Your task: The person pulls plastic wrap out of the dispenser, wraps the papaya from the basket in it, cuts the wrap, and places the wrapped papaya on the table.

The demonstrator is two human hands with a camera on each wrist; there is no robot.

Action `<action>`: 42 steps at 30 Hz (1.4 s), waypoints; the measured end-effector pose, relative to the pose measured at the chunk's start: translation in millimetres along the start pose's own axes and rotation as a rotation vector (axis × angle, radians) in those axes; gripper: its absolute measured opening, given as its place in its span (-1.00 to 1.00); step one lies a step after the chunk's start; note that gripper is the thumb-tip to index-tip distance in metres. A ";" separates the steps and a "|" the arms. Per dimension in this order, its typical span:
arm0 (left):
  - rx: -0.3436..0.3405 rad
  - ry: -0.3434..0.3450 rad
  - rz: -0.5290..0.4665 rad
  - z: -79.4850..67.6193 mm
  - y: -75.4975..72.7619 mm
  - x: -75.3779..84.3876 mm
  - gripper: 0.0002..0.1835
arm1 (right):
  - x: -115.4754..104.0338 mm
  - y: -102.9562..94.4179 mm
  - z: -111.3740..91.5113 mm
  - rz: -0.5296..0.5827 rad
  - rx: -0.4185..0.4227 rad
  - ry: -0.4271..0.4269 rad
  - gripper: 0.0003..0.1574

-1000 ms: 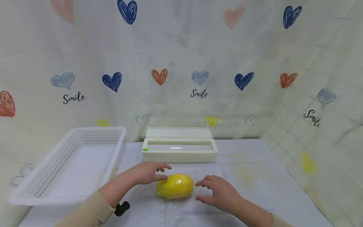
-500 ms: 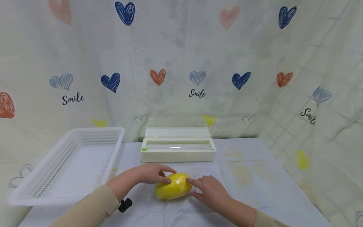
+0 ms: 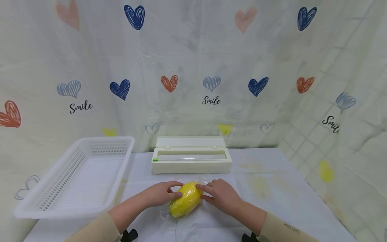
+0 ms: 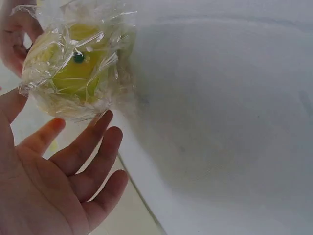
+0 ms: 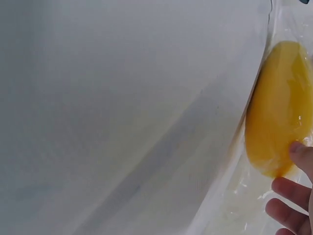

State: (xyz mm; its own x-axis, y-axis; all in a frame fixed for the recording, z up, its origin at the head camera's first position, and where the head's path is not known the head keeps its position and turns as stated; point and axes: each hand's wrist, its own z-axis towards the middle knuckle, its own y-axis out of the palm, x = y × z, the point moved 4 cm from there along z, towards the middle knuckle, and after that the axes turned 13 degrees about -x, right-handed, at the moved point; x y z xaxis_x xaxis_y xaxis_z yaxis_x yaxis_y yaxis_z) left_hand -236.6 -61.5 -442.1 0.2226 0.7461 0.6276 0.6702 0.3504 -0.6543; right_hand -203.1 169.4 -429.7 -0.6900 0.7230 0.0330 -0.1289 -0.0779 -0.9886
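Note:
A yellow oval fruit (image 3: 186, 200), like a melon or mango, is wrapped in clear, shiny plastic film. It lies slanted between both hands over the white cloth. My left hand (image 3: 160, 194) holds its left side, with the thumb on the near face and a finger over the far side. My right hand (image 3: 223, 196) grips the right end between forefinger and thumb. In the left wrist view, loose crumpled film (image 4: 110, 58) surrounds a fruit end with a dark green spot. The right wrist view shows the right thumb (image 5: 302, 155) against the fruit's lower end.
Behind the fruit stands a long cream cling-film box (image 3: 191, 166), lid raised, roll visible, with a green tab at its left. A white slotted basket (image 3: 122, 168) sits on the left of the cloth-covered table (image 3: 272, 201). A heart-printed curtain (image 3: 187, 50) hangs behind.
Both hands have closed in on the fruit, the right coming from a gap beside it. The fruit has turned from lying sideways to slanting, its right end swung away from me.

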 end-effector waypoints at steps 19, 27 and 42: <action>-0.175 0.200 -0.197 12.9 -9.0 -7.0 -0.49 | -16.3 1.2 -17.7 0.278 -0.140 0.192 -0.43; -0.142 0.206 -0.254 6.7 3.9 -8.9 -0.43 | -9.7 3.1 -8.9 0.330 -0.198 0.185 -0.43; 0.040 0.095 -0.330 1.4 25.6 -13.7 -0.25 | 3.3 4.2 17.6 0.381 -0.238 0.137 -0.35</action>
State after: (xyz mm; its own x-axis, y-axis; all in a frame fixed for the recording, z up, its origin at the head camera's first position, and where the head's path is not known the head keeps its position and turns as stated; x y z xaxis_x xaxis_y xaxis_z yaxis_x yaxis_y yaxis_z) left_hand -223.5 -62.0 -468.1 0.0645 0.5330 0.8437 0.6896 0.5873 -0.4237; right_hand -218.5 159.4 -431.2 -0.5540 0.7588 -0.3424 0.2929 -0.2073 -0.9334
